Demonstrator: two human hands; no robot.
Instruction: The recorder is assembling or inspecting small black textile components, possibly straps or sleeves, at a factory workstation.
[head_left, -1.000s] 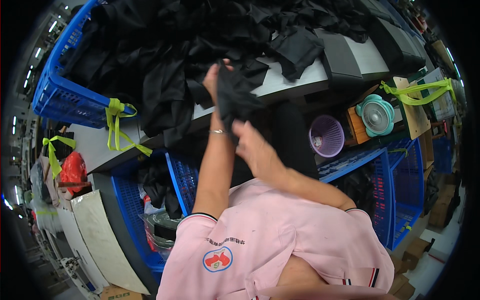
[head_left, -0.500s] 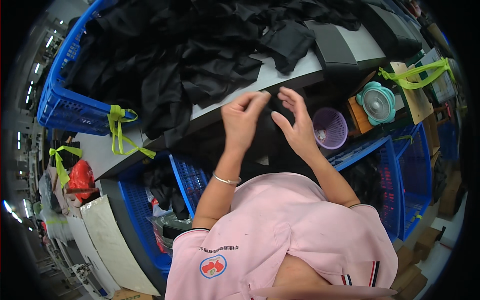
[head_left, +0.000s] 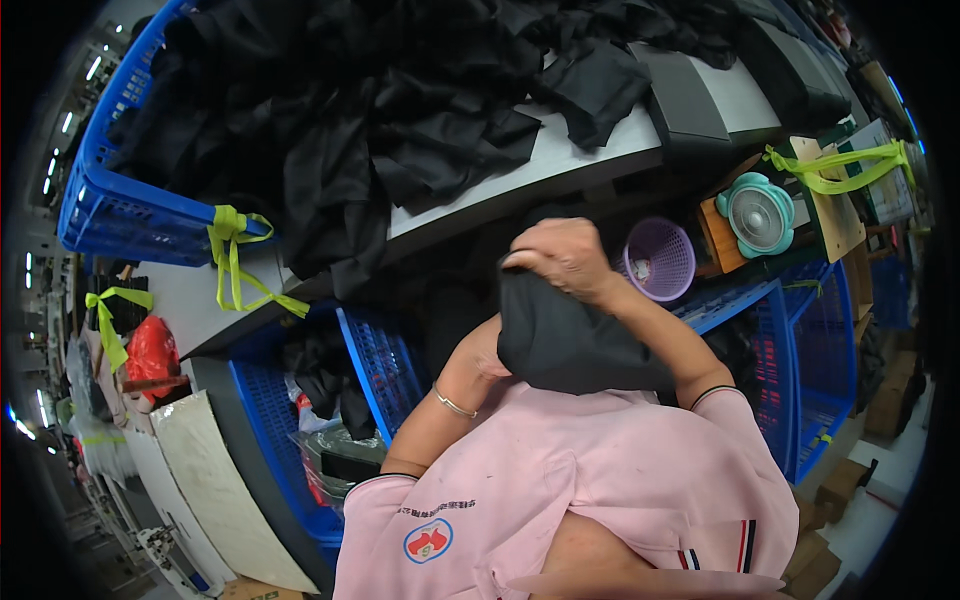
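Observation:
A piece of black fabric [head_left: 570, 335] hangs in front of my chest, over the edge of the pink shirt. My right hand [head_left: 565, 252] is closed on its upper edge, fingers curled and thumb pressed along the rim. The wrist of my left hand [head_left: 488, 358] passes behind the fabric on the left side; the cloth hides those fingers. A thin bracelet [head_left: 456, 404] circles my left forearm. Beyond my hands, a heap of black fabric pieces [head_left: 430, 110] covers the pale worktable [head_left: 470, 205], and several pieces droop over its front edge.
A blue crate [head_left: 140, 215] with a yellow-green strap [head_left: 230, 250] stands on the left of the table. More blue crates [head_left: 380, 360] flank me low on both sides. To the right are a purple basket [head_left: 672, 240], a teal fan [head_left: 757, 214] and a wooden board [head_left: 828, 195].
Both hands have come down and nearer to my body. The black fabric is now drawn up in front of my chest, with my right hand on its edge and my left hand behind it.

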